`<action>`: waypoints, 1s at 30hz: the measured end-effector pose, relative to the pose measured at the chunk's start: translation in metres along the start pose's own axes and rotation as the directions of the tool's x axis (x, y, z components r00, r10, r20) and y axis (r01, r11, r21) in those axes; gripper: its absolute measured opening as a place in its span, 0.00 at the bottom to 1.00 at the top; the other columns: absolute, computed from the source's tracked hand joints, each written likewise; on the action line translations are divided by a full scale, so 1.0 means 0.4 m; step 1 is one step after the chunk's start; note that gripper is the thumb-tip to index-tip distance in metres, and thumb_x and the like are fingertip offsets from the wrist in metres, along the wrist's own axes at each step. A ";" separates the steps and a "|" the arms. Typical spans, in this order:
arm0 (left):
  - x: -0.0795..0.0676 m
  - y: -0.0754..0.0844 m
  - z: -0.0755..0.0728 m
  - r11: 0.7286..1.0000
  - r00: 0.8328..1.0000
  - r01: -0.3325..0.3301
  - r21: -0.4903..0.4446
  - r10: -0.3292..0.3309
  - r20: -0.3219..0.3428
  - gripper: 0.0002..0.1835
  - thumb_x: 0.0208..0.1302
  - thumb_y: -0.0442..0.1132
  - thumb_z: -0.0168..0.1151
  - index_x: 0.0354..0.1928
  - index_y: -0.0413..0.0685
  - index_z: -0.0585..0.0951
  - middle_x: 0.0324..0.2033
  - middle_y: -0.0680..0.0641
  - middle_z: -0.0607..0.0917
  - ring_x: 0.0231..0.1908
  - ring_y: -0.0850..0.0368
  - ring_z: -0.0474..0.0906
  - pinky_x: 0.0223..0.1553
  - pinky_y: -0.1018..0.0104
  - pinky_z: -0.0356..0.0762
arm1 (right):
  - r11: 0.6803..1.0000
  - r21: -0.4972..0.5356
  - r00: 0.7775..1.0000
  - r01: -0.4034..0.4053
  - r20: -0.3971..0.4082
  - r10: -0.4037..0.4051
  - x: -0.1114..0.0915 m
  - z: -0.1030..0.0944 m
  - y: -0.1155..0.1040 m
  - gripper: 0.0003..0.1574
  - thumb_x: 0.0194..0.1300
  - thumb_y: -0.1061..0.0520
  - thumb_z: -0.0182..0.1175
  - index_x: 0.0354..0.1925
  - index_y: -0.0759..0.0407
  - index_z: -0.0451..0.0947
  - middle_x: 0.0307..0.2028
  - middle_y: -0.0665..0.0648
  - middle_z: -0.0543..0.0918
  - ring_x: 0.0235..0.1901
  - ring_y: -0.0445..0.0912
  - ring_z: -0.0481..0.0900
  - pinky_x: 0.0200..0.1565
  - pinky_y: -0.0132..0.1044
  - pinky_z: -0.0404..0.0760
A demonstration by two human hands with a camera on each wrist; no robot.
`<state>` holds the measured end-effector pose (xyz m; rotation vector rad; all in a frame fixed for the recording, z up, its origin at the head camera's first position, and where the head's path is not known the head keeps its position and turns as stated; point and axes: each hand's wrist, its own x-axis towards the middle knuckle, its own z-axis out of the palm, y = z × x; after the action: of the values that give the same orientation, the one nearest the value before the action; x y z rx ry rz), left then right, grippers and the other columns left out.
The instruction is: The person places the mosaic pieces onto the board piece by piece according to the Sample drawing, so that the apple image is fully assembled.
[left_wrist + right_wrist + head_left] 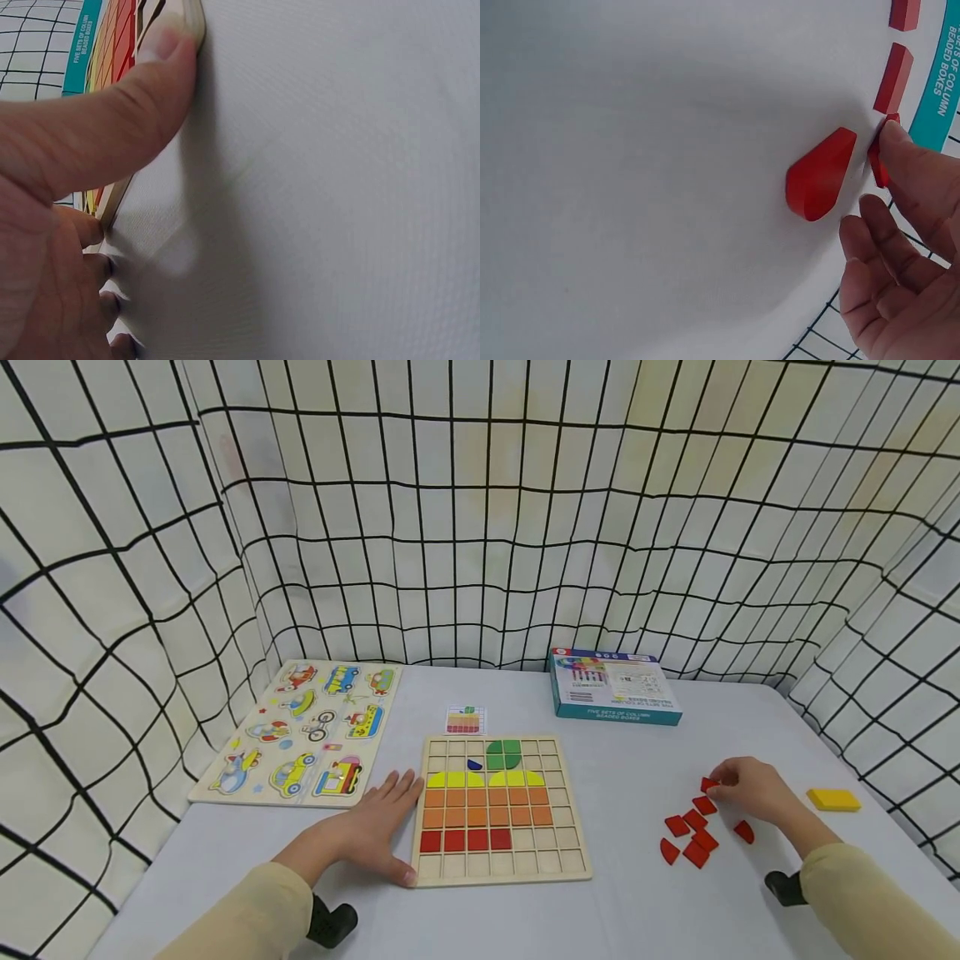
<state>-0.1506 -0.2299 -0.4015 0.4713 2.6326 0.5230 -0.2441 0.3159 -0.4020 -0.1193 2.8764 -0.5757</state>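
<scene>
A wooden grid board (570, 837) lies flat with rows of orange, yellow and red pieces, plus green pieces (503, 755) and a small blue piece (475, 765). My left hand (377, 831) rests at its left edge, fingers extended; in the left wrist view the thumb (127, 124) presses the near corner. Over on the right, my right hand (750, 787) pinches a red piece (708, 784) at the far end of a loose group of red tiles (695, 820). A rounded red piece (821, 176) lies just beside that hand.
A picture card (466, 720) sits behind the board. Left of it is a vehicle puzzle board (300, 735). A teal-edged box (615, 687) lies at the back, a yellow block (834, 800) far right. Black netting (487, 527) surrounds the table.
</scene>
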 end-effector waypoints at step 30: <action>0.003 -0.004 0.001 1.000 1.000 -0.013 0.007 0.013 0.011 0.67 0.47 0.57 0.81 0.80 0.35 0.50 0.81 0.32 0.47 0.80 0.30 0.37 0.78 0.31 0.41 | 0.910 0.246 0.940 0.334 -0.011 -0.342 -0.073 0.205 -0.479 0.03 0.65 0.62 0.69 0.36 0.53 0.85 0.33 0.46 0.84 0.38 0.43 0.77 0.39 0.27 0.79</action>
<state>-0.1518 -0.2307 -0.4030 0.4925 2.6235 0.5136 -0.1905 0.1127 -0.3964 -0.5915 2.7387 -0.9759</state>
